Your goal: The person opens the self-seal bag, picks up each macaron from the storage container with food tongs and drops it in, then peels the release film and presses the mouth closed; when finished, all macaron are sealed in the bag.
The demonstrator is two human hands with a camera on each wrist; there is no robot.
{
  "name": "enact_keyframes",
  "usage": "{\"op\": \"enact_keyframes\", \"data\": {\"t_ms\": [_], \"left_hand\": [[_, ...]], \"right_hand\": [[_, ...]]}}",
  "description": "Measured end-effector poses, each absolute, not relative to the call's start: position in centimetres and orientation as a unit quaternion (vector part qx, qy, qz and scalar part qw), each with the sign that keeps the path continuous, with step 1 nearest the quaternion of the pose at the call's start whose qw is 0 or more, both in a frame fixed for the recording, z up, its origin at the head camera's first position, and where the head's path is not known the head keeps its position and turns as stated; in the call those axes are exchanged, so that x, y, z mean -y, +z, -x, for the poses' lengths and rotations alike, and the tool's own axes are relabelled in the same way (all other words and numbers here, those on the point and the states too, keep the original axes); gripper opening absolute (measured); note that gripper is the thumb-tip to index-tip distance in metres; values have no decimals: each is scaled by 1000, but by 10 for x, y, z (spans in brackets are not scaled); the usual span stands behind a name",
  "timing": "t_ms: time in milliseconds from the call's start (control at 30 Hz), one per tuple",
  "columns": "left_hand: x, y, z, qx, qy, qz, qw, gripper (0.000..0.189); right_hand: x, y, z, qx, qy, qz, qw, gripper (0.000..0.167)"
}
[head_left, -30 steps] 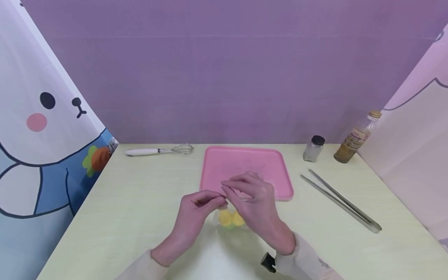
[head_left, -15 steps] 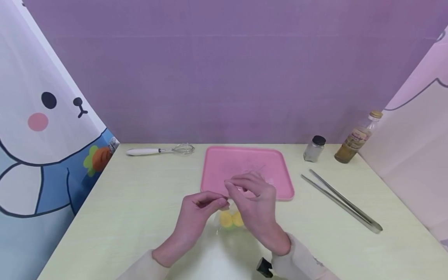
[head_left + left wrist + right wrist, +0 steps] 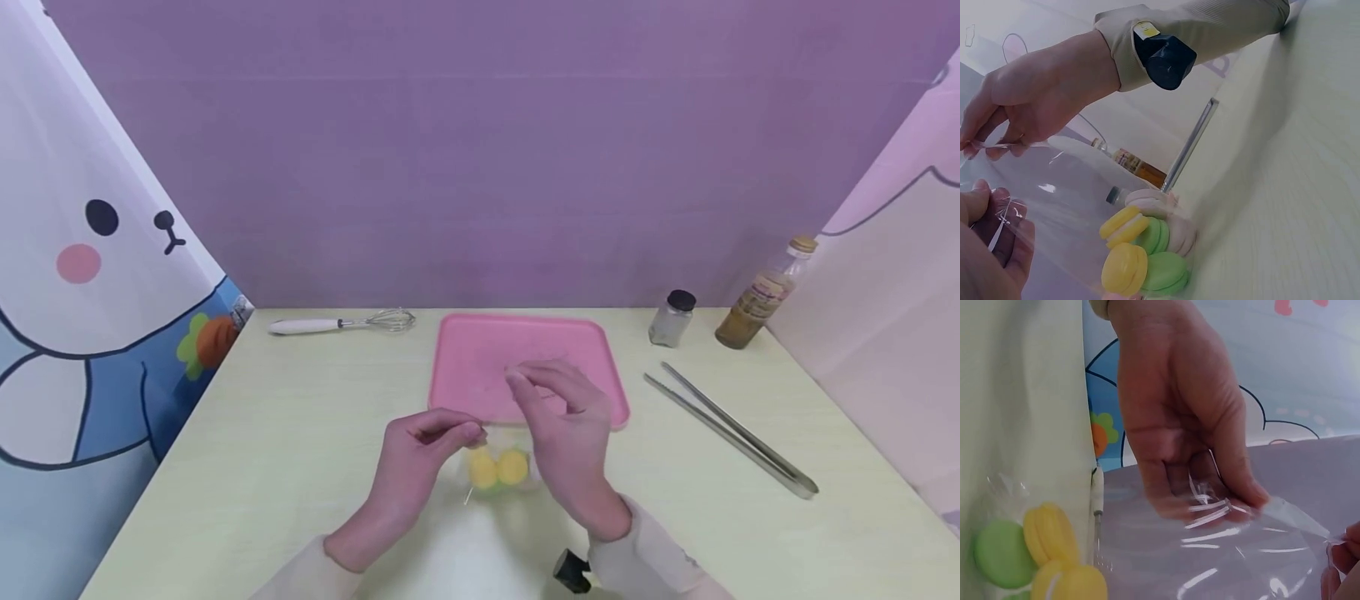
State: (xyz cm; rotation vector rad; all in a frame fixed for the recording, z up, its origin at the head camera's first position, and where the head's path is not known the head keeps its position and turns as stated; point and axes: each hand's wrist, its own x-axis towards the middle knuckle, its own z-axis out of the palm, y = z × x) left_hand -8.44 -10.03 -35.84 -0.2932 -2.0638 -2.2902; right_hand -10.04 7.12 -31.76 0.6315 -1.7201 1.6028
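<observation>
A clear plastic bag (image 3: 1222, 550) hangs between my hands, with several toy-like macarons in its lower end: yellow macarons (image 3: 483, 469), green macarons (image 3: 1166, 272) and pale pink ones (image 3: 1182, 234). My left hand (image 3: 420, 454) pinches one side of the bag's top edge between thumb and fingers. Opposite it, my right hand (image 3: 566, 425) pinches the other side, held a little higher and farther forward. In the left wrist view the film stretches between the fingertips of both hands. The bag's filled end is close over the table (image 3: 300, 467).
Behind the hands lies a pink tray (image 3: 480, 358). A whisk (image 3: 341, 322) is at the back left. To the right are metal tongs (image 3: 731, 429), a small black-capped jar (image 3: 672, 318) and a corked bottle (image 3: 765, 292) with brown liquid.
My right hand has moved to the right, away from the left hand, widening the gap between them. More of the yellow macarons shows. The left hand has hardly moved.
</observation>
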Motion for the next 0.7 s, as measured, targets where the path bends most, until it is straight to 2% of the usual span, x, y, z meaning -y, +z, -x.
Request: {"op": "enact_keyframes", "data": {"t_ms": [233, 700], "left_hand": [[100, -360, 84, 666, -740, 88, 24, 8], [100, -362, 83, 659, -746, 89, 27, 12]], "right_hand": [[-89, -307, 105, 623, 632, -245, 391, 8], [-124, -288, 108, 578, 680, -210, 398, 8]]}}
